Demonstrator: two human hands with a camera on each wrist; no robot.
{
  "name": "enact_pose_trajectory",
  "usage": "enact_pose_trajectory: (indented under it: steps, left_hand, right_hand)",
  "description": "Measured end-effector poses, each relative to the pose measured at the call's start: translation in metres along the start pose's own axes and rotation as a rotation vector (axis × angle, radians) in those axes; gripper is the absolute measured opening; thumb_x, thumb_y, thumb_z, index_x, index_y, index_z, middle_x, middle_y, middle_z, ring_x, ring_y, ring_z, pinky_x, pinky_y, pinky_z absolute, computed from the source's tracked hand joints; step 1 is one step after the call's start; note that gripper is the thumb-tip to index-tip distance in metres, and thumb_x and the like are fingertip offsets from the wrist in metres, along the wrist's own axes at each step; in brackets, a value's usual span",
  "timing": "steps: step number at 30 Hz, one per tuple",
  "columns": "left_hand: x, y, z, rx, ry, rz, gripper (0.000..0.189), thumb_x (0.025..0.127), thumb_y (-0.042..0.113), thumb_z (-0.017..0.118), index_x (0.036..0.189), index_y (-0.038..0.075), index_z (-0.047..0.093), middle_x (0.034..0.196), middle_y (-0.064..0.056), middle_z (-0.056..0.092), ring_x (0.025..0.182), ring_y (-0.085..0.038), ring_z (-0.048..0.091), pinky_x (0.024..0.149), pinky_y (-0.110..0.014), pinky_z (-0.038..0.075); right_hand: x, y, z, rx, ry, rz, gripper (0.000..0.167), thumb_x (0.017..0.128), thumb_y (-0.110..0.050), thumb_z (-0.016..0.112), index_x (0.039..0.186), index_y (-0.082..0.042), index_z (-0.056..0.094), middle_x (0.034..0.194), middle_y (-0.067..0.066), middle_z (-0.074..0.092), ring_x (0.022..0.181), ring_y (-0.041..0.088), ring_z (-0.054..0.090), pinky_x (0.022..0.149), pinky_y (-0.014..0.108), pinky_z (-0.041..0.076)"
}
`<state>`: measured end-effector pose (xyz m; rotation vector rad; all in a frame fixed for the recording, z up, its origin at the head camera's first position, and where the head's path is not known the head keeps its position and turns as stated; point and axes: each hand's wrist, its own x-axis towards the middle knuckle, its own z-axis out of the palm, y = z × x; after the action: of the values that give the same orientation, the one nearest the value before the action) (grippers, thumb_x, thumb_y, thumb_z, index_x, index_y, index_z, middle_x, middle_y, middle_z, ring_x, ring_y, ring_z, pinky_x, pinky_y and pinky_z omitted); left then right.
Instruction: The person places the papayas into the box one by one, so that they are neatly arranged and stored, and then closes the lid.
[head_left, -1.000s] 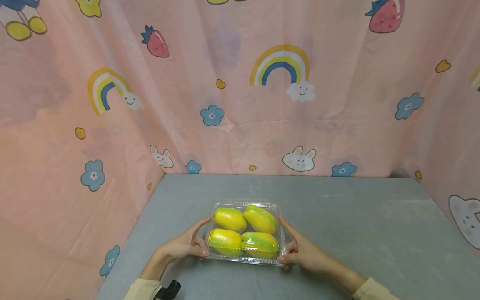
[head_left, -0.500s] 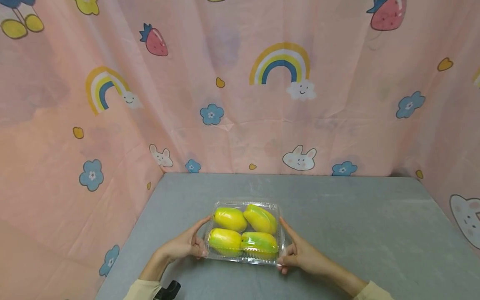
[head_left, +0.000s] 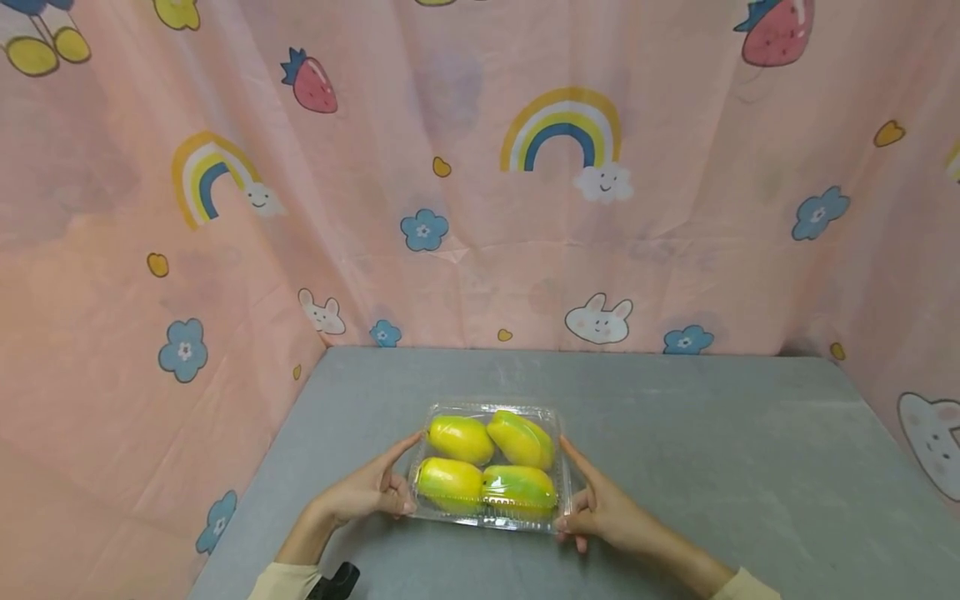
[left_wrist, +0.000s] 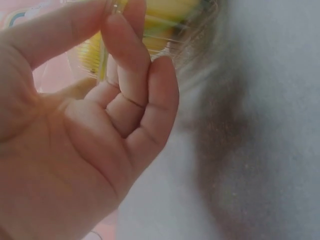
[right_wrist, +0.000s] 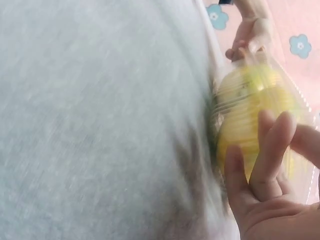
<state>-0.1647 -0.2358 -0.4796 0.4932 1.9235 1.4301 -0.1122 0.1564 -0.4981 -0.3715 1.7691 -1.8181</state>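
A clear plastic clamshell box [head_left: 491,523] holds several yellow-green fruits [head_left: 461,439] that look like mangoes, set in two rows under its lid. At its left side my left hand [head_left: 367,490] pinches the near corner edge between thumb and fingers. My right hand [head_left: 606,507] grips the near right corner, with the index finger stretched along that side. In the left wrist view, the fingers [left_wrist: 125,65] curl at the box's thin edge. Motion blurs the box in the right wrist view, where both hands are at opposite ends of it. A shadow lies beneath.
A grey table [head_left: 712,450] lies under the box. Pink curtains [head_left: 480,275] printed with rainbows, rabbits and flowers enclose its back and both sides. Near the left sleeve [head_left: 285,581] a black wrist mount [head_left: 336,583] shows.
Both hands keep their hold and the box stays almost in place. The lower fingers of my right hand have shifted slightly at its corner.
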Motion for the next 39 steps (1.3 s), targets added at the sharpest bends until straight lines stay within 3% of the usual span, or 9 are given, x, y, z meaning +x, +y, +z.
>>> enact_pose_trajectory:
  steps: [7,15,22,27,34,39]
  left_hand:
    - [0.003,-0.002,-0.004,0.040,0.006,0.010,0.099,0.087,0.000,0.065,0.161,0.019,0.002,0.079,0.001,0.065,0.070,-0.007,0.058,0.068,-0.024,0.052]
    - [0.028,0.005,-0.013,0.091,0.063,0.072,0.095,0.090,0.000,0.064,0.161,0.024,0.005,0.081,0.000,0.061,0.073,-0.007,0.056,0.073,-0.025,0.053]
    - [0.055,0.011,-0.026,0.120,0.090,0.115,0.093,0.090,-0.003,0.061,0.160,0.024,0.006,0.082,-0.003,0.063,0.079,-0.015,0.061,0.077,-0.028,0.055]
    - [0.068,0.013,-0.035,0.118,0.094,0.136,0.090,0.092,0.002,0.063,0.160,0.023,0.008,0.083,-0.004,0.063,0.083,-0.021,0.061,0.080,-0.026,0.054]
    - [0.083,0.011,-0.043,0.095,0.104,0.148,0.089,0.093,0.006,0.065,0.160,0.024,0.009,0.084,-0.001,0.063,0.082,-0.014,0.059,0.082,-0.027,0.054]
    - [0.090,0.010,-0.043,0.060,0.093,0.168,0.088,0.095,0.006,0.064,0.160,0.023,0.008,0.088,-0.014,0.063,0.083,-0.014,0.059,0.083,-0.032,0.055]
  right_hand:
    - [0.005,0.004,-0.006,-0.030,-0.001,-0.026,0.113,0.087,-0.003,0.071,0.158,-0.023,-0.014,0.086,0.027,0.072,0.056,0.009,0.062,0.055,0.021,0.056]
    - [0.021,-0.007,-0.030,-0.140,0.068,-0.042,0.107,0.088,-0.006,0.071,0.160,-0.024,-0.007,0.091,0.036,0.068,0.056,0.011,0.062,0.059,0.025,0.058]
    - [0.038,-0.014,-0.055,-0.249,0.109,-0.046,0.102,0.091,-0.013,0.070,0.160,-0.026,-0.004,0.091,0.030,0.072,0.059,0.014,0.062,0.063,0.027,0.057]
    - [0.051,-0.018,-0.070,-0.266,0.103,-0.059,0.100,0.092,-0.011,0.068,0.160,-0.022,-0.004,0.091,0.027,0.073,0.060,0.016,0.062,0.063,0.027,0.057]
    - [0.064,-0.021,-0.087,-0.272,0.115,-0.022,0.099,0.092,-0.014,0.069,0.160,-0.023,-0.002,0.090,0.017,0.076,0.073,0.028,0.068,0.060,0.025,0.055]
    - [0.070,-0.020,-0.098,-0.260,0.108,-0.025,0.100,0.091,-0.013,0.070,0.160,-0.022,-0.001,0.088,0.010,0.077,0.077,0.028,0.069,0.058,0.023,0.054]
